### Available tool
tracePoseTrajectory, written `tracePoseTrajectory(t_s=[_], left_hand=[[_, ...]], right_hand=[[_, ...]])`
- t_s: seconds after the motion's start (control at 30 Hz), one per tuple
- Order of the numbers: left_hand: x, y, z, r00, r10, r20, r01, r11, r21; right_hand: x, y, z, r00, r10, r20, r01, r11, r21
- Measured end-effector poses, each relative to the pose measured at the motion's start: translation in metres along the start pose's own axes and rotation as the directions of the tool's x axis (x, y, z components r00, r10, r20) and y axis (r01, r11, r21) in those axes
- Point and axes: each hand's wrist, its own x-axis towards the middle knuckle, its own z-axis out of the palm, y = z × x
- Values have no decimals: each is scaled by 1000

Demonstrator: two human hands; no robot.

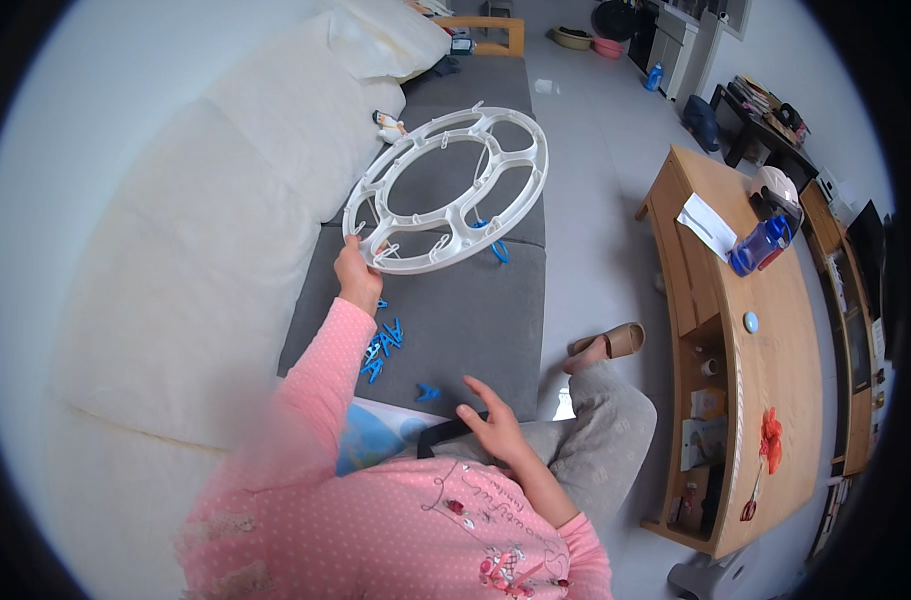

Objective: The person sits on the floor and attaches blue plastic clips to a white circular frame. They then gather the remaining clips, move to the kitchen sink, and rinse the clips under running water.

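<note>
My left hand (359,277) grips the near-left rim of a round white plastic drying-rack frame (457,220), held tilted above the grey seat. The frame has an inner ring, spokes and small hooks round it. A blue loop-shaped piece (501,251) shows just under its right edge; I cannot tell whether it is attached. Several blue clothespins (375,369) lie in a loose pile on the seat below my left hand, with a single blue clothespin (429,393) nearer my lap. Above my thigh, my right hand (496,428) has its fingers apart and holds nothing.
Cream cushions (206,250) line the left of the grey seat (456,320); a small penguin figure (388,126) rests against them. Across the grey floor stands a wooden table (766,360) with a blue bottle (760,246), papers (708,226) and a helmet (776,195).
</note>
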Motion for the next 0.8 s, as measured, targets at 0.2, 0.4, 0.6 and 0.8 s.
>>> tracePoseTrajectory(t_s=[0.2, 0.4, 0.6, 0.8], left_hand=[[-36, -8, 2, 973, -157, 169, 162, 987, -16], [-126, -47, 17, 888, -244, 390, 155, 957, 246], [-161, -43, 35, 602, -400, 691, 80, 891, 447], [-189, -27, 42, 328, -758, 563, -2, 596, 803]], right_hand=[[2, 4, -22, 972, 76, -223, 32, 895, 445], [2, -54, -63, 821, 236, -520, 206, 728, 655], [-39, -65, -80, 638, 333, -695, 309, 716, 626], [-98, -95, -88, 305, 328, -894, 505, 740, 443]])
